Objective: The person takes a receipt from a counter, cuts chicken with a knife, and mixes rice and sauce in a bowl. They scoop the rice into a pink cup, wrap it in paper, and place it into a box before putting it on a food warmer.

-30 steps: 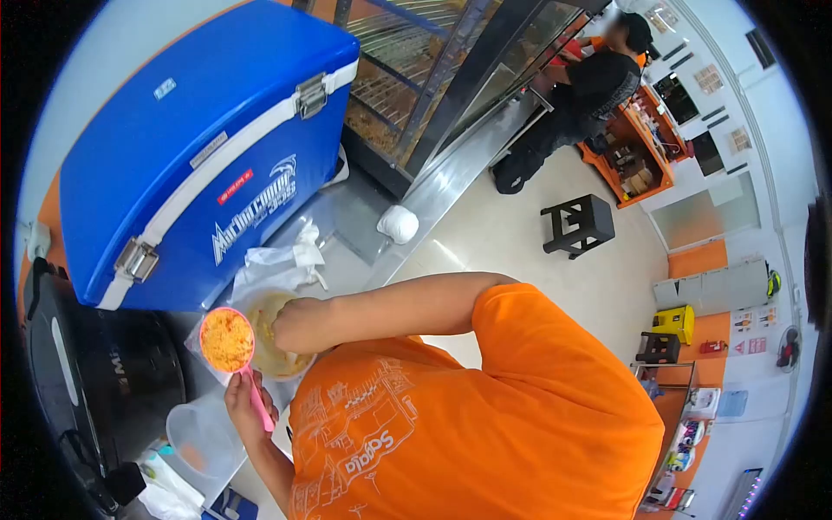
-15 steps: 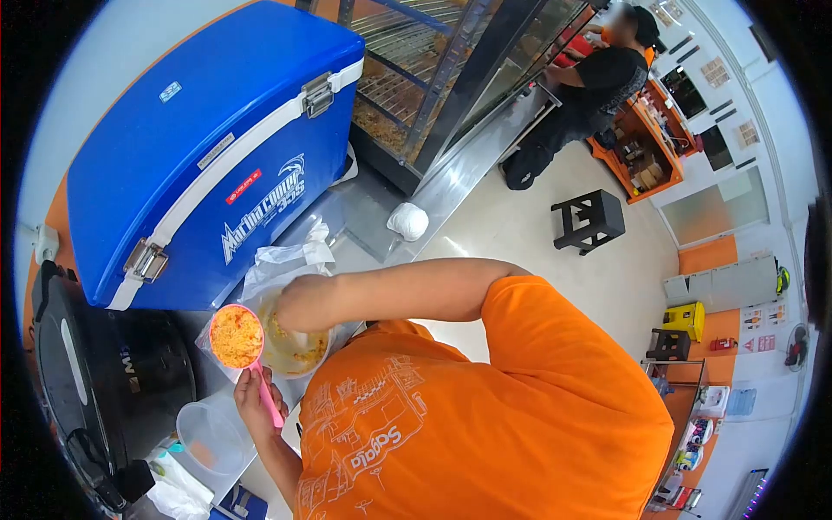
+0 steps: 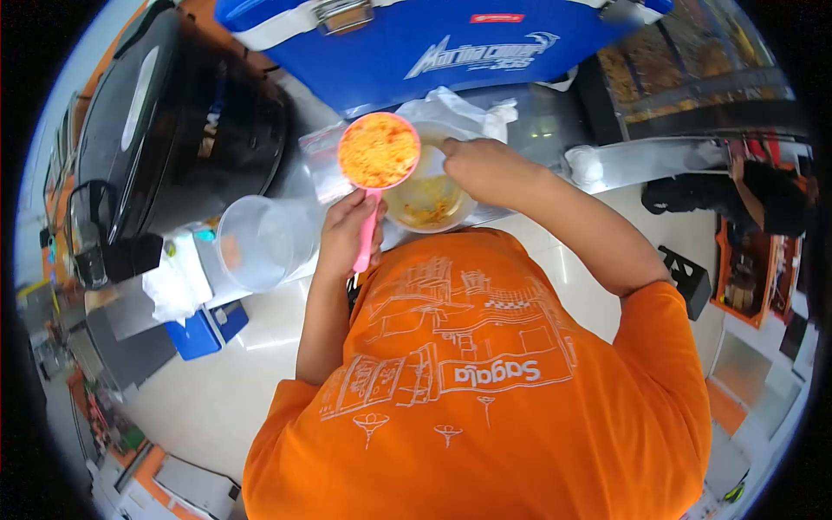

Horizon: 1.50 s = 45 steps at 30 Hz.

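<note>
My left hand (image 3: 348,227) is closed around the handle of a pink scoop (image 3: 367,234). Orange-yellow crumbly food (image 3: 378,152) heaps up in its bowl, held level over the tub's left side. My right hand (image 3: 481,169) is curled at the right rim of a translucent plastic tub (image 3: 425,227), its fingers bent in and partly hidden. Inside the tub, some yellow-orange residue (image 3: 431,210) clings to the bottom. Left of the scoop lies a clear plastic bag (image 3: 322,160), and crumpled white plastic (image 3: 455,108) sits behind the tub.
A blue cooler box (image 3: 451,65) stands behind the metal counter. To the left are a large black pot-like container (image 3: 204,139), a clear plastic container (image 3: 256,247) and white tissue (image 3: 176,282). A white bundle (image 3: 585,163) lies right; another person (image 3: 737,199) stands beyond.
My view has swung round to face the counter. My right hand has come up from inside the tub to its rim. The filled scoop stays in my left hand.
</note>
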{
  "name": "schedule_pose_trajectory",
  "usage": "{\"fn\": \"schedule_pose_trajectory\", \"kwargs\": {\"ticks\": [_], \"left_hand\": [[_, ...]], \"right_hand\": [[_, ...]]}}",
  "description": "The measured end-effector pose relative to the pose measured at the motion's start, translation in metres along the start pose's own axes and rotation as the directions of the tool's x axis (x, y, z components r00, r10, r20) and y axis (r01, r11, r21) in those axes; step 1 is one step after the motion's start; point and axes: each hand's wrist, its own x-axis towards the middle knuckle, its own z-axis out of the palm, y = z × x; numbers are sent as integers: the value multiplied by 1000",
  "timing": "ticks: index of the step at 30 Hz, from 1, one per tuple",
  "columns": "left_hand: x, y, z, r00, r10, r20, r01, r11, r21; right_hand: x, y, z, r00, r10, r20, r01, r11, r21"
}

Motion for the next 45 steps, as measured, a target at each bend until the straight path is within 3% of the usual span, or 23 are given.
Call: {"fn": "schedule_pose_trajectory", "kwargs": {"ticks": [2,9,11,14,17,21,24,26,27,29,33,38,45], "left_hand": [[2,0,-1,997,13,72,-9,999,-51],[3,-2,-1,998,4,68,0,998,-61],[2,-1,-2,998,6,69,-3,999,-36],[1,-2,-1,998,14,64,-11,999,-50],[3,-4,-2,997,27,78,-23,999,-45],[3,-3,0,998,17,62,-13,998,-53],[1,-4,-1,999,1,51,2,998,-59],[3,-5,-2,997,14,71,-8,997,-79],[3,-5,0,998,12,69,-7,997,-77],[2,-2,5,999,25,40,-23,999,-45],[1,-1,5,1000,9,24,-8,999,-32],[3,-3,4,999,23,46,-21,999,-38],[-1,-3,3,999,18,32,-17,999,-36]], "right_hand": [[-6,-6,-10,991,-6,135,2,1000,25],[1,-17,-30,995,69,77,-69,998,0],[5,-29,-51,955,93,280,-120,989,82],[11,-25,-47,976,121,179,-124,992,5],[13,-24,-46,981,70,181,-79,996,44],[20,-16,-36,955,38,295,-91,982,167],[20,-12,-18,970,69,235,-148,929,339],[23,-8,-5,926,175,334,-311,855,415],[24,-9,2,927,174,333,-310,854,418],[22,-13,16,934,276,229,-357,772,525],[21,-18,25,938,313,147,-340,765,547],[21,-6,29,914,354,199,-372,534,759],[-1,13,12,929,332,166,-307,435,846]]}}
